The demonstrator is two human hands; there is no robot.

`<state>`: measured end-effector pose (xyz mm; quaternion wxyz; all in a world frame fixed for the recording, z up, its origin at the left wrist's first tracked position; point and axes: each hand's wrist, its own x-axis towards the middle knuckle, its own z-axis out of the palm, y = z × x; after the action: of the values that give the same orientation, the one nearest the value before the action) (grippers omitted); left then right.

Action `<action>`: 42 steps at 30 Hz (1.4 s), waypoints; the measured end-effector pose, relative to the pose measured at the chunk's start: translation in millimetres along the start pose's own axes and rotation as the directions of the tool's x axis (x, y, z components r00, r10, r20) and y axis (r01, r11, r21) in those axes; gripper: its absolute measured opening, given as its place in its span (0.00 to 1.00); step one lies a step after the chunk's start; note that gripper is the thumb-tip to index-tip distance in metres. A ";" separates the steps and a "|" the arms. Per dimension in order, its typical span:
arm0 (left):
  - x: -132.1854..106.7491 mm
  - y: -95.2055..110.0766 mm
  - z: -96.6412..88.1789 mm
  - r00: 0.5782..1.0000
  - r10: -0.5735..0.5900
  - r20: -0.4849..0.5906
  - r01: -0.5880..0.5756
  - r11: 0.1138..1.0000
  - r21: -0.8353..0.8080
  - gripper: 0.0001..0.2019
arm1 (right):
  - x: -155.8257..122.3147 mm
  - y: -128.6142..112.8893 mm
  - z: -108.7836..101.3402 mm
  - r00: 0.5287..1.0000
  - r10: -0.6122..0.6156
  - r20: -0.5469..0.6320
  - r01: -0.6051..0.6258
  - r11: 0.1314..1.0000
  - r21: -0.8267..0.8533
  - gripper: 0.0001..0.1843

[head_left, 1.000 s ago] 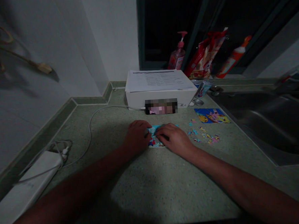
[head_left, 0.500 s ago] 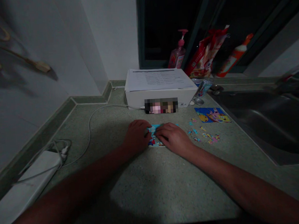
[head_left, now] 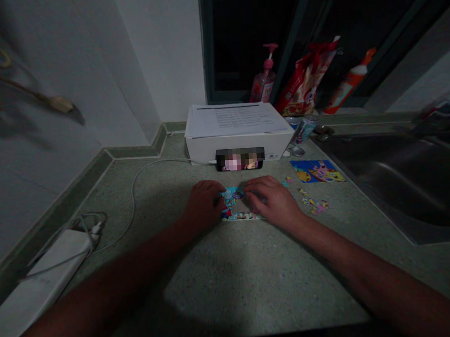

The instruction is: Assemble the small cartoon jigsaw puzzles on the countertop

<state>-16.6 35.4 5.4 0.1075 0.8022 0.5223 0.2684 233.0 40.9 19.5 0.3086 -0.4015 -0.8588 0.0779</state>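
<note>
A small, partly assembled jigsaw puzzle (head_left: 235, 210) in blue tones lies on the speckled green counter (head_left: 231, 270). My left hand (head_left: 202, 204) rests on its left edge with fingers curled down onto the pieces. My right hand (head_left: 273, 201) lies over its right side, fingers bent and pressing on the puzzle. What the fingertips hold is hidden. Loose puzzle pieces (head_left: 313, 204) are scattered just right of my right hand. A colourful picture card (head_left: 315, 171) lies beyond them.
A white box (head_left: 238, 131) with a printed sheet on top stands behind the puzzle, a phone (head_left: 240, 159) leaning on it. A steel sink (head_left: 401, 178) is at right. A pink pump bottle (head_left: 264, 79), red bag (head_left: 306, 79) and orange bottle (head_left: 347, 82) stand on the sill. White charger and cable (head_left: 58, 255) at left.
My right hand has shifted a little to the right, uncovering more of the puzzle's middle. My left hand stays in place. The view has moved slightly.
</note>
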 end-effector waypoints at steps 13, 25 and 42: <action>-6.7 13.1 -13.3 0.979 0.116 0.167 -0.119 0.993 0.008 0.19 | -16.0 26.9 -43.6 0.994 0.061 0.088 -0.049 0.989 -0.136 0.13; -5.4 14.7 -12.6 0.984 0.097 0.150 -0.094 0.995 -0.022 0.18 | -17.3 26.3 -45.7 0.997 0.059 0.055 -0.050 0.987 -0.152 0.12; 3.4 -8.2 -5.6 0.969 -0.188 -0.160 0.154 0.967 -0.204 0.07 | -17.7 50.2 -78.0 0.979 0.163 -0.122 -0.191 0.942 -0.275 0.16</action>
<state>-25.0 41.4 7.5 0.1590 0.7127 0.5695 0.3774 320.1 52.3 54.3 0.2810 -0.5206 -0.8053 -0.0388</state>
